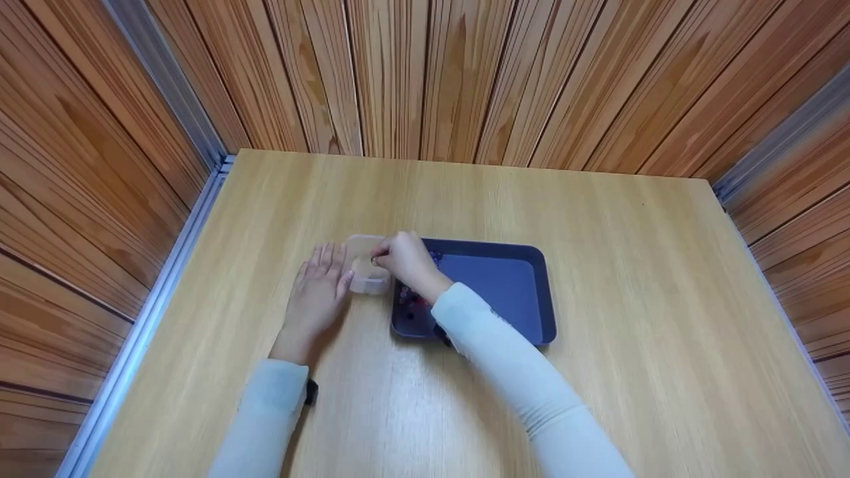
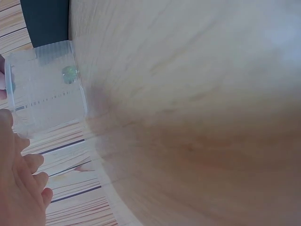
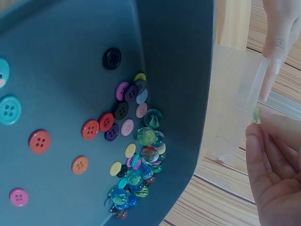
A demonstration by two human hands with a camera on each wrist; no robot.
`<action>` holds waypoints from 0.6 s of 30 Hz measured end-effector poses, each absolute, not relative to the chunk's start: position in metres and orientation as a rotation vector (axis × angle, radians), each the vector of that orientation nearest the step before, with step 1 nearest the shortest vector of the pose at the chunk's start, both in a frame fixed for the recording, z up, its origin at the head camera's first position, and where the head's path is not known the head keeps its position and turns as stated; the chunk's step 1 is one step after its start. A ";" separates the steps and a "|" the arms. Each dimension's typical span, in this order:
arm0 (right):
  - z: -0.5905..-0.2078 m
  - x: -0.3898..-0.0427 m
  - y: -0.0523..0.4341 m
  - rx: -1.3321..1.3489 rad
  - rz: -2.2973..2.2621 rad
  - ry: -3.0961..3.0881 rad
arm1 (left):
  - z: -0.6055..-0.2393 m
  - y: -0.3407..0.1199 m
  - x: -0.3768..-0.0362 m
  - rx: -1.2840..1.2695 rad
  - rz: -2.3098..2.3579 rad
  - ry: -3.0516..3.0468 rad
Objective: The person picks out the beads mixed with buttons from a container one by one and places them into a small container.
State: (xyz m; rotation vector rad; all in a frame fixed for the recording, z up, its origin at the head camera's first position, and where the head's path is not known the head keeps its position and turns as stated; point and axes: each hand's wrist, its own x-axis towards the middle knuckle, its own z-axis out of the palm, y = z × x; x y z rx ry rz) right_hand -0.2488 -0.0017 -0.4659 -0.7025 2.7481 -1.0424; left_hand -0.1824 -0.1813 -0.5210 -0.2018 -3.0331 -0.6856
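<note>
Showing at the mouth of the clear container (image 1: 369, 287), just left of the dark blue tray (image 1: 514, 285), a small greenish piece (image 3: 256, 116) is pinched between the right hand's (image 1: 410, 260) thumb and fingers. The left hand (image 1: 317, 295) is held palm down left of the container, fingers straight and slightly spread, thumb at its side. A greenish marble (image 2: 69, 74) is seen through the container's plastic, while buttons (image 3: 90, 129) and glass marbles (image 3: 146, 136) are gathered toward the tray's left side.
</note>
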 end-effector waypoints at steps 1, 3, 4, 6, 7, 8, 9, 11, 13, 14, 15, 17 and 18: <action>-0.466 -0.249 -0.001 -0.702 -1.042 2.752 | -0.521 -0.181 -0.182 -0.203 -0.694 -3.034; -0.466 -0.249 -0.001 -0.668 -1.055 2.738 | -0.521 -0.181 -0.182 -0.204 -0.701 -3.037; -0.466 -0.249 0.000 -0.647 -1.060 2.734 | -0.521 -0.181 -0.182 -0.203 -0.702 -3.038; -0.466 -0.249 0.002 -0.599 -1.077 2.720 | -0.521 -0.181 -0.182 -0.200 -0.702 -3.037; -0.466 -0.249 0.003 -0.586 -1.083 2.719 | -0.521 -0.181 -0.182 -0.199 -0.701 -3.038; -0.466 -0.249 0.004 -0.560 -1.099 2.709 | -0.521 -0.181 -0.182 -0.198 -0.700 -3.039; -0.466 -0.250 0.005 -0.534 -1.116 2.703 | -0.521 -0.180 -0.182 -0.197 -0.701 -3.041; -0.467 -0.250 0.009 -0.477 -1.164 2.678 | -0.521 -0.180 -0.182 -0.192 -0.703 -3.050; -0.469 -0.251 0.013 -0.422 -1.222 2.657 | -0.522 -0.180 -0.183 -0.181 -0.712 -3.063; -0.470 -0.252 0.015 -0.384 -1.258 2.642 | -0.521 -0.181 -0.183 -0.180 -0.714 -3.067; -0.472 -0.252 0.017 -0.354 -1.294 2.633 | -0.522 -0.181 -0.183 -0.176 -0.718 -3.072; -0.474 -0.253 0.022 -0.300 -1.370 2.615 | -0.521 -0.181 -0.183 -0.163 -0.733 -3.080; -0.475 -0.253 0.025 -0.278 -1.398 2.618 | -0.522 -0.181 -0.183 -0.161 -0.740 -3.084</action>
